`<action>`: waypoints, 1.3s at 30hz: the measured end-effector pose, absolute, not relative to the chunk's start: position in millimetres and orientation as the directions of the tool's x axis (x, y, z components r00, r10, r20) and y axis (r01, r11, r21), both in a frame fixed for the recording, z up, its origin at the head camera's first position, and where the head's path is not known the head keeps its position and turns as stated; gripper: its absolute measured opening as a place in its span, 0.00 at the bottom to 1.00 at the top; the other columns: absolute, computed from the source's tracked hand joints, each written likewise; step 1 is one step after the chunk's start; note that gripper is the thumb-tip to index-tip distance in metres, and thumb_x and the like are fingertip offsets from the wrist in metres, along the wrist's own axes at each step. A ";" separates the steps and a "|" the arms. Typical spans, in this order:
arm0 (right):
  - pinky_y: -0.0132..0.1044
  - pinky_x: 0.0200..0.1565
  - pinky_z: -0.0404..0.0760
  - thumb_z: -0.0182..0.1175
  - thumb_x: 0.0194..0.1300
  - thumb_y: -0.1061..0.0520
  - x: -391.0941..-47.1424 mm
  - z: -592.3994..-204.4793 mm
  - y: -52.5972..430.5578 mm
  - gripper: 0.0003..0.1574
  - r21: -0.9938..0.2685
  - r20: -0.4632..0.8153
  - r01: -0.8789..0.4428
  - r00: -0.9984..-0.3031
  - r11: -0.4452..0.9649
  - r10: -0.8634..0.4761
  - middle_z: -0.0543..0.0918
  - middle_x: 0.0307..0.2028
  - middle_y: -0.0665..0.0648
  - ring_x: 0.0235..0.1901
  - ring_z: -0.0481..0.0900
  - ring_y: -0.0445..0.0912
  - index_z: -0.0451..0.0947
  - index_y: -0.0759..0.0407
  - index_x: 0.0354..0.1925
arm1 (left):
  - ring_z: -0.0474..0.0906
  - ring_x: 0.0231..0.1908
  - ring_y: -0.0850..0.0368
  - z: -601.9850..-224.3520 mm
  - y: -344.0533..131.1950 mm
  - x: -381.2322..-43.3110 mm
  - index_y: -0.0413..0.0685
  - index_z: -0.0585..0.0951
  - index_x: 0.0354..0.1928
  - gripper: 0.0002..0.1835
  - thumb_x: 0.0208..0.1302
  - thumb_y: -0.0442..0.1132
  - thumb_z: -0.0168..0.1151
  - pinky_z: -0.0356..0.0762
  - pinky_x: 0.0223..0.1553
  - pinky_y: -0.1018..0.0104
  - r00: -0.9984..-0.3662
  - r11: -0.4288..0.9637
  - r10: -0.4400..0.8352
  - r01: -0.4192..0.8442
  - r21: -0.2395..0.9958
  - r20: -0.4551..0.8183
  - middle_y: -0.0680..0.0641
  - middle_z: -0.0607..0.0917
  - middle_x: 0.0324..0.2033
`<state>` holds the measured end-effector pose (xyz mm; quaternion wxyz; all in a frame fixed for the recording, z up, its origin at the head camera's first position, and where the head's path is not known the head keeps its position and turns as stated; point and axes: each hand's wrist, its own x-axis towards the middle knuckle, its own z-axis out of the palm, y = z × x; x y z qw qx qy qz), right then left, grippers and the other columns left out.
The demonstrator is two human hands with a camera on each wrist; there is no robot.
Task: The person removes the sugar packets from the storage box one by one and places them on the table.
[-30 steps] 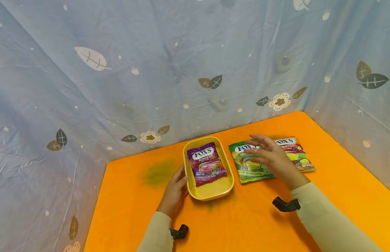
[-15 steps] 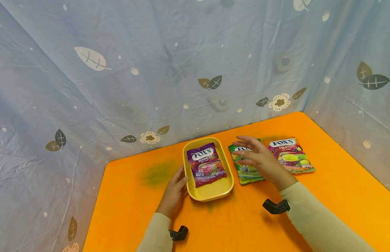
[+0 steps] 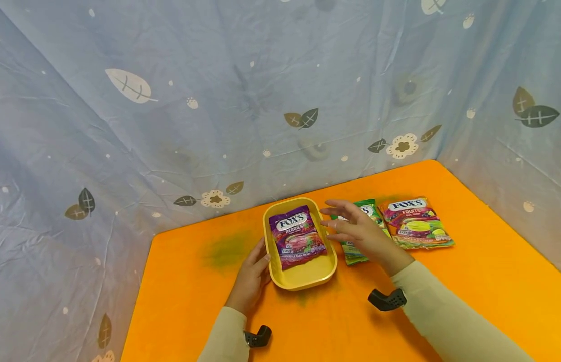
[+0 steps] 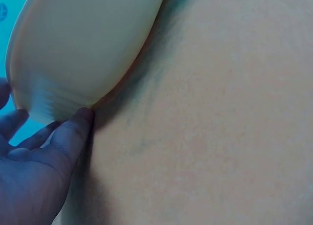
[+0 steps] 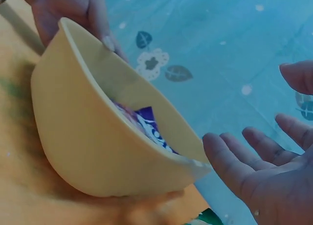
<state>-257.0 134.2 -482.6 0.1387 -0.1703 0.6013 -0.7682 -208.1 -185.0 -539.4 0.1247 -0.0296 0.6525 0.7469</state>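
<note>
A yellow tray (image 3: 303,281) stands on the orange table and holds a purple Fox's Berries candy bag (image 3: 296,237). My left hand (image 3: 250,276) rests against the tray's left side; in the left wrist view its extended fingers (image 4: 73,129) touch the outer wall. Fingers spread and holding nothing, my right hand (image 3: 359,232) hovers by the tray's right rim. Partly hidden beneath it lies a green Fox's candy bag (image 3: 354,254). To the right of that is a red and yellow Fox's Fruits bag (image 3: 417,224).
Pale blue curtains (image 3: 244,100) with leaf and flower prints enclose the orange table (image 3: 194,301) at the back and sides. Dark green stains mark the cloth (image 3: 226,249) left of the tray. Each wrist wears a black camera mount (image 3: 387,300).
My right hand has moved left, from over the green candy bag to the tray's right rim, uncovering the Fruits bag. The left hand and tray stay in place.
</note>
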 end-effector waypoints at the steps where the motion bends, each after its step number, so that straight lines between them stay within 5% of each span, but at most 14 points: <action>1: 0.61 0.63 0.80 0.53 0.85 0.65 -256.8 -482.7 132.1 0.36 -0.971 0.093 0.012 -0.902 -0.241 -0.422 0.61 0.76 0.78 0.74 0.62 0.78 0.54 0.68 0.83 | 0.73 0.72 0.35 -539.5 -184.9 -208.0 0.51 0.55 0.89 0.34 0.89 0.40 0.50 0.78 0.66 0.50 -0.967 -0.118 0.149 -0.223 0.968 -0.205 0.37 0.60 0.83; 12: 0.63 0.70 0.72 0.62 0.83 0.54 -256.5 -480.8 114.2 0.44 -0.994 -0.015 0.065 -0.886 -0.093 -0.463 0.58 0.80 0.74 0.75 0.63 0.74 0.54 0.60 0.85 | 0.74 0.72 0.37 -539.1 -184.4 -208.6 0.55 0.57 0.89 0.33 0.88 0.40 0.51 0.79 0.65 0.51 -0.965 -0.115 0.132 -0.242 0.963 -0.227 0.40 0.62 0.83; 21: 0.66 0.74 0.64 0.67 0.79 0.48 -258.6 -477.2 87.7 0.54 -0.989 -0.128 0.081 -0.894 0.126 -0.430 0.56 0.82 0.70 0.80 0.53 0.71 0.50 0.54 0.88 | 0.75 0.71 0.37 -539.5 -184.6 -209.1 0.54 0.57 0.89 0.33 0.88 0.41 0.51 0.79 0.65 0.51 -0.965 -0.103 0.130 -0.242 0.965 -0.228 0.39 0.62 0.83; 39: 0.66 0.76 0.60 0.70 0.74 0.49 -259.3 -493.7 44.9 0.58 -0.937 -0.202 0.119 -0.952 0.329 -0.232 0.64 0.79 0.71 0.76 0.64 0.68 0.50 0.65 0.86 | 0.74 0.71 0.36 -540.0 -185.3 -208.1 0.53 0.55 0.89 0.34 0.89 0.40 0.49 0.77 0.67 0.49 -0.966 -0.108 0.166 -0.219 0.970 -0.200 0.37 0.59 0.83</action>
